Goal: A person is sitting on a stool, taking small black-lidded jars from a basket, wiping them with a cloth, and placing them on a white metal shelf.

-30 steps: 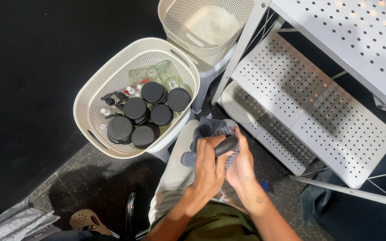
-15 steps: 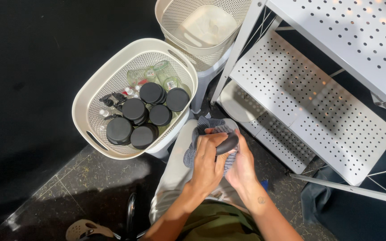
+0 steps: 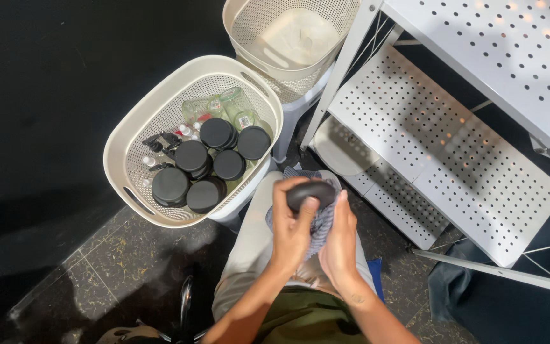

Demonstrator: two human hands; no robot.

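Left hand (image 3: 293, 230) is closed around a black lid (image 3: 309, 193), fingers curled over its top and near edge. Right hand (image 3: 340, 242) sits just beside it, palm and fingers pressed against a grey-blue cloth (image 3: 321, 220) bunched under and behind the lid; whether it grips the cloth tight cannot be told. Both hands are over the person's lap, above light-coloured trousers (image 3: 249, 255) and an olive shirt (image 3: 307, 318).

Just beyond the hands, to the left, stands a cream perforated basket (image 3: 136, 127) on the dark speckled floor (image 3: 116, 267). It holds a cluster of black-lidded jars (image 3: 192, 156), packed touching one another, with clear glass jars (image 3: 224, 105) and small pump tops (image 3: 160, 141) toward its far side.

To the right, a white perforated metal shelf rack (image 3: 453, 146) rises in tiers.

Farthest off, a second cream basket (image 3: 249, 32) holds something pale, its kind not discernible
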